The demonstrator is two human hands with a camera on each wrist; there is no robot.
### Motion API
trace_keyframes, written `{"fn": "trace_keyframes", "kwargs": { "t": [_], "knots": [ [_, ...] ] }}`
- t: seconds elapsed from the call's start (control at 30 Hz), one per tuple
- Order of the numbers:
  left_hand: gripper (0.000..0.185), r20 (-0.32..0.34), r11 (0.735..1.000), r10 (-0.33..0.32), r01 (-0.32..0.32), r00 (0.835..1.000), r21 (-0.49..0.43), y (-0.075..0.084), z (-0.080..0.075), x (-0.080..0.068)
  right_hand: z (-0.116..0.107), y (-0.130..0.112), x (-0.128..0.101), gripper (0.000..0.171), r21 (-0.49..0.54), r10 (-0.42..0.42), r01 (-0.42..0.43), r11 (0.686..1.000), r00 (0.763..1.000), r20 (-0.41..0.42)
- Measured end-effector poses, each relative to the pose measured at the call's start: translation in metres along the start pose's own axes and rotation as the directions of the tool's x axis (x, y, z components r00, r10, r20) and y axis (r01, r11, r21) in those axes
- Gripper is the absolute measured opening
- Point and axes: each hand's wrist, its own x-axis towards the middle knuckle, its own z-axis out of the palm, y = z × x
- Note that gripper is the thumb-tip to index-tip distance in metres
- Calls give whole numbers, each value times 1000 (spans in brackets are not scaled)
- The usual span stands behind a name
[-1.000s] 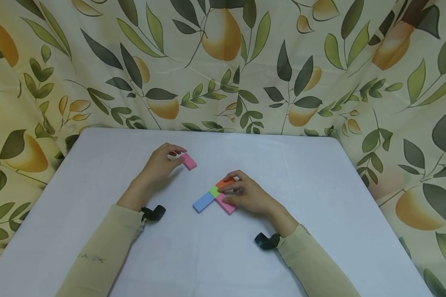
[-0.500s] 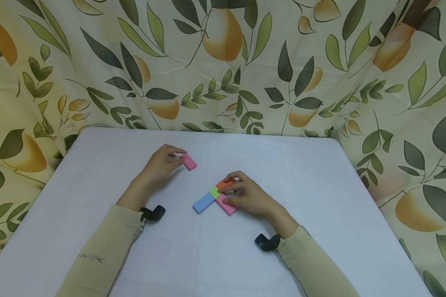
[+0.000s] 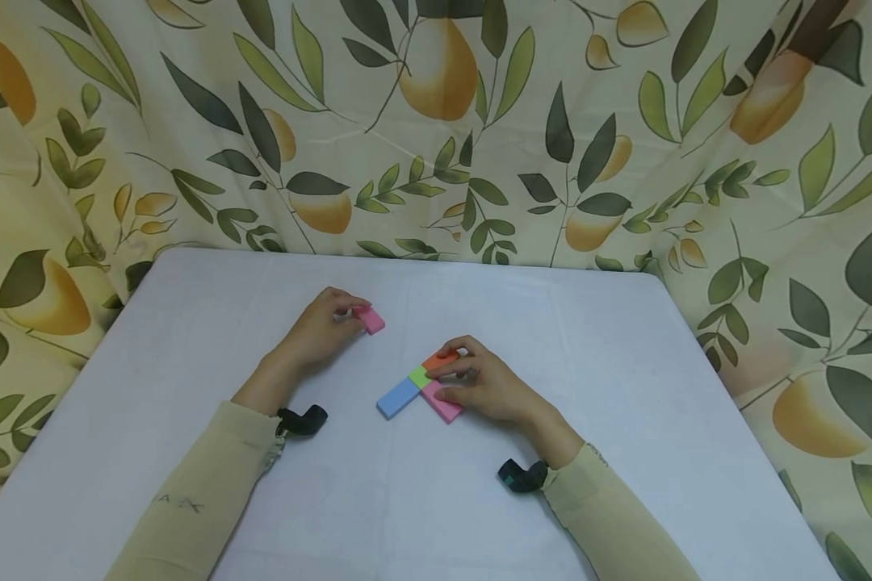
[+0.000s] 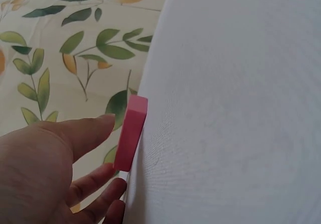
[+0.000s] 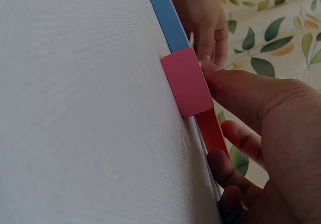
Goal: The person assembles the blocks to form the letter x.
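Near the far side of the table, a small pink block (image 3: 372,321) lies at my left hand (image 3: 324,327). Its thumb and fingers are on either side of the block's end; the left wrist view shows a slight gap between the thumb and the pink block (image 4: 131,132). To the right, a blue block (image 3: 398,398), a green block (image 3: 418,375) and an orange block (image 3: 436,359) form a slanting row. A second pink block (image 3: 443,402) joins at the green one. My right hand (image 3: 490,383) holds this group, thumb at the pink block (image 5: 188,81), fingertips by the orange block (image 5: 213,130).
A white-covered table (image 3: 378,500) supports the blocks. A cloth curtain with fruit and leaves (image 3: 436,145) hangs behind its far edge. Black wrist cameras (image 3: 303,420) sit at both sleeve cuffs.
My left hand has shifted slightly nearer, its fingers lower and closer about the lone pink block. My right hand and the joined blocks stay in place.
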Motion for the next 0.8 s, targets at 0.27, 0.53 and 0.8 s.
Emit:
{"fn": "trace_keyframes", "kwargs": {
  "t": [0.27, 0.53, 0.8],
  "knots": [
    [33, 3, 999, 7, -7, 1000, 39, -6, 5, 1, 1, 0, -1, 28, -11, -14, 14, 1000, 1000, -3],
    [41, 1, 998, 17, -17, 1000, 64, -7, 7, 3, 0, -1, -1, 29, -13, -46, 46, 999, 999, -3],
    [38, -6, 996, 29, -28, 1000, 86, -6, 9, 3, 0, -3, -3, 28, -10, -3, 3, 1000, 1000, -10]
  ]
}}
